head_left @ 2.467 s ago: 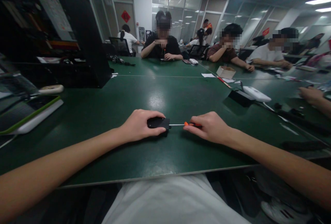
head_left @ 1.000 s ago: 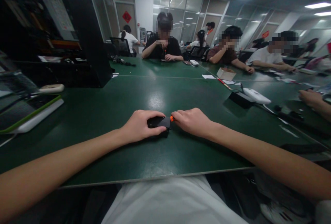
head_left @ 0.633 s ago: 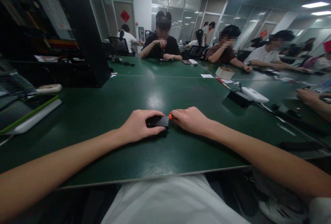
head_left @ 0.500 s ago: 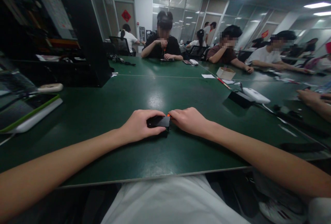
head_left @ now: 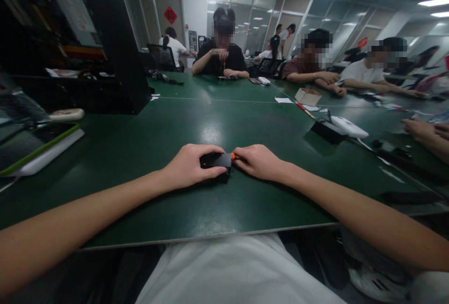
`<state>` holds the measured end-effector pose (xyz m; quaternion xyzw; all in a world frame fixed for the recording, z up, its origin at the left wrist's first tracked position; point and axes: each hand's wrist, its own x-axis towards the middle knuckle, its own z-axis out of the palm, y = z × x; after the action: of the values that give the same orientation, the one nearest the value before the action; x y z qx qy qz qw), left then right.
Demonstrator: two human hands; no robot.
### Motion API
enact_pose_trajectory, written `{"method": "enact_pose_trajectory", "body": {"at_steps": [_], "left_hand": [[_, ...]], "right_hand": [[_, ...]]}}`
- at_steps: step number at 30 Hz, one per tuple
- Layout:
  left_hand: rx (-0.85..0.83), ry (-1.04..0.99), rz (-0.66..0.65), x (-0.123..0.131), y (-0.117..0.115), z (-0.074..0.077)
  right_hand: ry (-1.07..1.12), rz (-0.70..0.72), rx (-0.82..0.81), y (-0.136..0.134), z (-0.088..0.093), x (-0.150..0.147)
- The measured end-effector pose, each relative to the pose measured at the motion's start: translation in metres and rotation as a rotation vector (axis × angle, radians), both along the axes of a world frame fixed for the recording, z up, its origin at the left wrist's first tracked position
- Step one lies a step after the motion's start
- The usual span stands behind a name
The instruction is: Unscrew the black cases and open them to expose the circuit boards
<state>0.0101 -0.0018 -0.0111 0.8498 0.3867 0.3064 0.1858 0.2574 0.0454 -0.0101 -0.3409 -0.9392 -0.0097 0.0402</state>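
Observation:
A small black flat device (head_left: 214,160) lies on the dark green table (head_left: 224,126), just in front of me. My left hand (head_left: 189,165) is closed over it, thumb along its near side. My right hand (head_left: 258,162) is closed round an orange-handled screwdriver (head_left: 233,156); only the orange front of the handle shows, pressed against the device's right edge. The shaft is hidden between the hand and the device.
A black charger with a white device (head_left: 338,129) lies at the right, a cardboard box (head_left: 307,96) further back. A green-edged tablet (head_left: 38,147) sits at the left beside a black cabinet (head_left: 105,47). Several people sit along the far side; another person's hands (head_left: 426,131) rest at the right.
2.5 s ago my right hand held the screwdriver farther right with its bare shaft showing. It has since slid left up against the device. My left hand has stayed put.

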Motion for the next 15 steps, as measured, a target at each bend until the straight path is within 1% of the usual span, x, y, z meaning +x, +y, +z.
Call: {"method": "enact_pose_trajectory", "body": {"at_steps": [3,6,12,15], "left_hand": [[-0.036,-0.034,0.0,0.0,0.0,0.001],[-0.036,-0.047,-0.007,0.0,0.0,0.002],[0.076,0.0,-0.069,-0.003,0.001,0.002],[0.106,-0.018,-0.055,-0.005,0.001,0.006]], "right_hand": [[0.005,-0.014,-0.002,0.006,0.002,0.01],[0.022,-0.048,0.002,0.011,0.004,0.018],[0.066,-0.095,-0.017,0.017,0.007,0.023],[0.087,-0.11,-0.03,0.018,0.005,0.024]]}}
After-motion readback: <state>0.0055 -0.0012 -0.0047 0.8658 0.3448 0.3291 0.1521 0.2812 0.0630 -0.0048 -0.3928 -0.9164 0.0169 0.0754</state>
